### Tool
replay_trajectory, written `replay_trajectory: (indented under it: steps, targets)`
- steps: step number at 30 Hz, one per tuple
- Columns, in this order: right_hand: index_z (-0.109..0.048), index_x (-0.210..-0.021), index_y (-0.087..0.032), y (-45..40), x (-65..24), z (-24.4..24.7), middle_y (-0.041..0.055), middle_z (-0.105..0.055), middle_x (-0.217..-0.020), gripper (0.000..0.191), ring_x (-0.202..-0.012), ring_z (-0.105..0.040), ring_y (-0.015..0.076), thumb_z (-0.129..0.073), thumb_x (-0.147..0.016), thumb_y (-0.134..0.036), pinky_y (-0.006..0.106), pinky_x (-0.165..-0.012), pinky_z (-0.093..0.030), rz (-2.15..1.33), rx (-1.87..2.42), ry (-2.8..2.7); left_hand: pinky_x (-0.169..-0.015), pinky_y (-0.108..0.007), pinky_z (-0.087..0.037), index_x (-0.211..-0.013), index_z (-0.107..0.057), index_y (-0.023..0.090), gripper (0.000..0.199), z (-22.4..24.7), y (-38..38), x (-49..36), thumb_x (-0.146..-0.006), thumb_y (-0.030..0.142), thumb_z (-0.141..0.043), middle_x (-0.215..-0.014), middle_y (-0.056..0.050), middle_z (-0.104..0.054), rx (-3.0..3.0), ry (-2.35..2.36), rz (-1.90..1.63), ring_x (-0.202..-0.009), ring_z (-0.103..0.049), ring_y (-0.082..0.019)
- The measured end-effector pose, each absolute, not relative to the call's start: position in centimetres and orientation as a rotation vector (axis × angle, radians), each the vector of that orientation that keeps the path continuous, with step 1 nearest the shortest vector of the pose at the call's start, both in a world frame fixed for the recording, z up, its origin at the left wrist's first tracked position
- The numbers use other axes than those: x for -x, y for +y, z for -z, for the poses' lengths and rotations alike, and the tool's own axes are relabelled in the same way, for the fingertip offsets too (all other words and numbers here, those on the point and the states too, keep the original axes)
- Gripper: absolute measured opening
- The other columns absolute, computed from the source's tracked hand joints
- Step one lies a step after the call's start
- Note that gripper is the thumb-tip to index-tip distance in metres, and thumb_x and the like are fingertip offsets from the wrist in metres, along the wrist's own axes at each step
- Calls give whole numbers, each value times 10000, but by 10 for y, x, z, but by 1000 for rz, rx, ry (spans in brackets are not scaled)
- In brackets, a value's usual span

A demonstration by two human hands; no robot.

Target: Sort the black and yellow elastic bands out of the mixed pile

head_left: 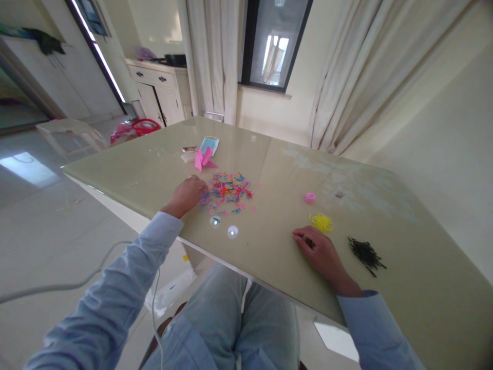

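My left hand (187, 196) rests at the left edge of a loose pile of small red, blue and pink pieces (231, 189), fingers bent together; what they hold, if anything, is too small to see. On the right, my right hand (314, 249) lies on the table with its fingers curled in, and its grip is hidden. Just beyond it sits a yellow heap (321, 222), with a small pink item (309, 198) farther back. A bundle of black strands (365, 254) is to its right. Two small clear round items (232, 232) lie near the front edge.
The pale green table (277, 180) reaches toward curtains and a window. At its back left are pink paper (204, 159), a blue mask (210, 146) and a small brown-and-white item (189, 149). A grey cable (57, 288) hangs at the left.
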State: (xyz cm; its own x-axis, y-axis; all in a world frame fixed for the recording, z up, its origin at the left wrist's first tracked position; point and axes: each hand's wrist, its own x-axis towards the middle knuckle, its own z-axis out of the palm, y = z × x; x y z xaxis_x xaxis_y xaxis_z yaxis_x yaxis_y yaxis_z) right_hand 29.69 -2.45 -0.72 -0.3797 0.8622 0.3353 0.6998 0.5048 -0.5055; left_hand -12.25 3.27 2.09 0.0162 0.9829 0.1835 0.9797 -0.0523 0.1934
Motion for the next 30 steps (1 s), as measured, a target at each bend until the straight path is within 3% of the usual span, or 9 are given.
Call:
replay_trajectory:
  steps: [11, 17, 23, 30]
  targets:
    - [-677, -911, -207, -25, -298, 7, 59, -694, -870, 191, -686, -610, 180, -525, -921, -320, 323, -675, -509, -369, 1288, -2187, -820, -333, -501, -859, -755, 134, 320, -24, 31, 124, -860, 284, -472, -901, -137, -696, -2181, 2116, -647, -871, -640, -241]
    - [-676, -908, -204, -25, -297, 8, 59, -690, -865, 184, -678, -602, 175, -523, -922, -307, 320, -666, -507, -373, 1281, -2187, -721, -297, -466, -766, -719, 131, 280, -24, 29, 120, -783, 337, -530, -794, -92, -707, -1877, 2032, -1036, -762, -609, -204]
    - [-673, -915, -208, -25, -297, 7, 61, -690, -871, 176, -687, -602, 175, -523, -924, -299, 323, -671, -510, -367, 1276, -2190, -547, -226, -382, -775, -653, 139, 403, -27, 2, 96, -702, 533, -699, -600, 27, -529, -1232, 1496, -1341, -546, -461, -97]
    - [-671, -900, -210, -27, -295, 6, 67, -688, -865, 184, -687, -604, 176, -514, -924, -303, 321, -671, -503, -354, 1282, -2190, -524, -190, -367, -738, -584, 155, 357, -48, -36, 52, -689, 417, -822, -657, 35, -502, -884, 1011, -1342, -552, -432, -60]
